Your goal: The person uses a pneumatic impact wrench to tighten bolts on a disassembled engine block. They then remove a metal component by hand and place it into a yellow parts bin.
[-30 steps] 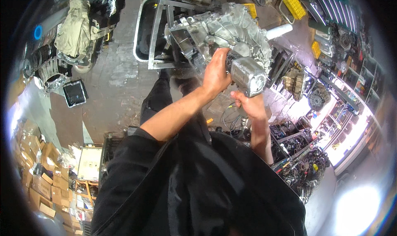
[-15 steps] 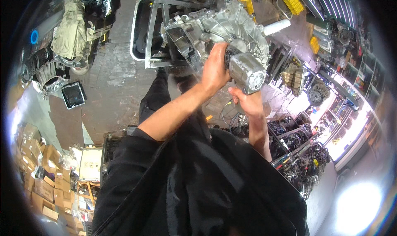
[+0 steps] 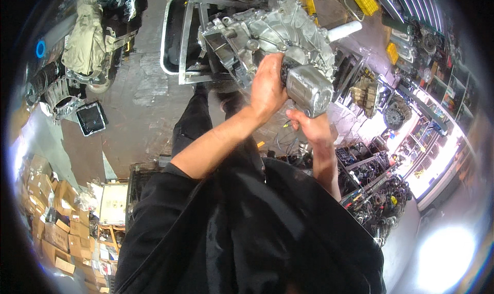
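A silver impact wrench [image 3: 310, 89] is held against a bare metal gearbox housing [image 3: 290, 29]. My right hand [image 3: 313, 127] is closed round its grip, below the rear of the tool's body. My left hand [image 3: 268, 89] lies along the wrench's front end, closed, with its fingers reaching toward the housing; part of the fingers is hidden. The socket end and whatever it meets are out of sight behind this hand. The ribbed housing rests on a grey metal frame stand [image 3: 185, 47], and a pale cylindrical bar [image 3: 345, 31] sticks out on its right.
A transmission under a tan cover [image 3: 87, 41] stands at the far left, near a black square pan [image 3: 91, 119]. Cardboard boxes [image 3: 56, 235] pile up at the lower left. On the right are a parts rack [image 3: 373, 162] and a yellow crate [image 3: 364, 0].
The wrench and my right hand have shifted very slightly right. My left hand keeps its place at the tool's front, and the housing stays on its stand.
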{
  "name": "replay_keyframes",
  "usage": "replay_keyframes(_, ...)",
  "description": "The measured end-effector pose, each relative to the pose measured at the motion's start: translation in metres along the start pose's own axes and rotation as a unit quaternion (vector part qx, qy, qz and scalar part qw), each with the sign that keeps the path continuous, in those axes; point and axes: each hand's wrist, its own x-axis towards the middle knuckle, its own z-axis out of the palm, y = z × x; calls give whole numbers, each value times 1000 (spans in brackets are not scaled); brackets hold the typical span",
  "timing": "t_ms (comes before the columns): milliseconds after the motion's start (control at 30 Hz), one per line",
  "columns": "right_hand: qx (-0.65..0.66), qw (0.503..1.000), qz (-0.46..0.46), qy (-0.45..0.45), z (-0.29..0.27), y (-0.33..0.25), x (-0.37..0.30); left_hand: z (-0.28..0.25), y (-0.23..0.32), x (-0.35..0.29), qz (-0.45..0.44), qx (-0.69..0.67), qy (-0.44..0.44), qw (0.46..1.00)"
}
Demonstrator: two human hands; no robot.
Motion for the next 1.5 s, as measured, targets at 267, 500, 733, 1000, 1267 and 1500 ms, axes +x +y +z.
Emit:
replay_keyframes(267,64,998,17,-20,10,-1,20,-7,-18,10,-19,29,-33,999)
replay_keyframes(500,-35,998,45,-2,12,-3,20,-4,-17,3,-74,-28,-24,997)
replay_keyframes(733,-400,914,-58,-17,6,-38,27,-2,-23,-6,-76,-31,47,995)
replay_keyframes(1000,-401,913,-77,-21,15,-41,34,-20,-29,9,-89,-76,-10,993)
replay_keyframes(1267,-173,984,47,3,35,-30,23,-25,-22,13,-100,-68,-41,992)
replay_keyframes(1500,-158,986,33,25,36,-35,2,-31,-13,11,-99,-75,-48,991)
